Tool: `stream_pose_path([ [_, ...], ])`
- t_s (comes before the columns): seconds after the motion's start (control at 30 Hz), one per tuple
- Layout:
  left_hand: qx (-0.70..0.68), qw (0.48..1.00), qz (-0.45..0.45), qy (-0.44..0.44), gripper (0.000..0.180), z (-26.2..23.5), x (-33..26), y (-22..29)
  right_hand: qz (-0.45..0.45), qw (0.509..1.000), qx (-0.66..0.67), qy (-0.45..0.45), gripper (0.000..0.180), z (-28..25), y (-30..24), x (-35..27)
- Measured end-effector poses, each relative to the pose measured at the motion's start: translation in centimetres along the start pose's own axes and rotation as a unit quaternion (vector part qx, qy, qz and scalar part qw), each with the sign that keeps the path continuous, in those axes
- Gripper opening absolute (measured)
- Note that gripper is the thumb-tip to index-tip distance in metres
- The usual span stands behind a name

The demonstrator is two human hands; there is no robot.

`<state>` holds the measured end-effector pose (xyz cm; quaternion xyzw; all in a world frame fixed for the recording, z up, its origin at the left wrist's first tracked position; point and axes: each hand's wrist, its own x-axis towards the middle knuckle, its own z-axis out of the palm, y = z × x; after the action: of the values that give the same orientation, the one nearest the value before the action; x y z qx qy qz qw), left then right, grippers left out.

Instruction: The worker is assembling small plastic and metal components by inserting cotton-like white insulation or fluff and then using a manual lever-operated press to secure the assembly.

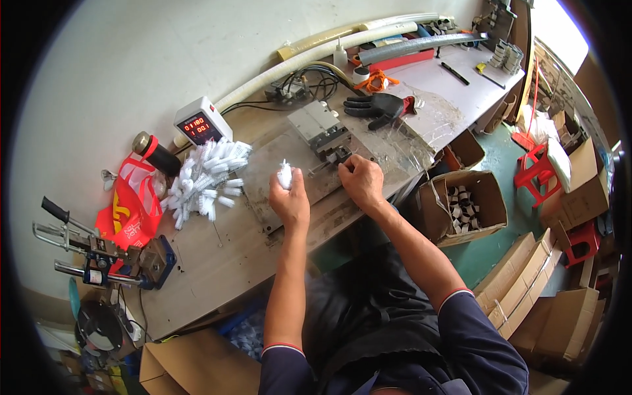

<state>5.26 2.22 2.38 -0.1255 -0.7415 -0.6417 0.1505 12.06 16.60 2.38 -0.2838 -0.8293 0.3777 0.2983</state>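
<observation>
Brown table (197,293): it runs along the wall before us and bears the things we handle.
Metal plate (266,158): it lies on the table beneath the small machine; we do well to keep loose bristles off it.
White brush pile (204,178): heaped to our left, beside the plate; the pieces look likely to snag, so they are best lifted singly.
Small machine (315,124): it sits on the plate, just beyond our right hand; we should come to its near end squarely, keeping skin off the metal edges.
Display box (203,122): behind the pile, its red digits face us, so a glance should do without leaning.
Right hand (364,183): fingers curled beside the machine's near end; the tips are hidden, so we cannot tell whether they pinch anything. Light, steady pressure seems right.
Left hand (290,203): closed round one white brush, thumb along it, left of the machine and apart from it; we want a grip firm against rolling yet gentle on bristles.
White brush (284,176): in our left hand above the plate, narrow tip poking out; leaving that tip uncovered should help us aim.
</observation>
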Motion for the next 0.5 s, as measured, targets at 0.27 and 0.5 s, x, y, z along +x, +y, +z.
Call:
stream_pose_path([
  [0.27,0.156,0.983,0.073,-0.067,0.021,0.8,-0.9,0.3,0.020,0.997,0.080,-0.014,0.022,-0.6,0.6,-0.6],
  [0.5,0.215,0.966,0.119,-0.084,0.022,2.0,-0.3,-0.4,0.008,0.993,0.122,0.001,0.021,-0.2,1.1,0.0],
])
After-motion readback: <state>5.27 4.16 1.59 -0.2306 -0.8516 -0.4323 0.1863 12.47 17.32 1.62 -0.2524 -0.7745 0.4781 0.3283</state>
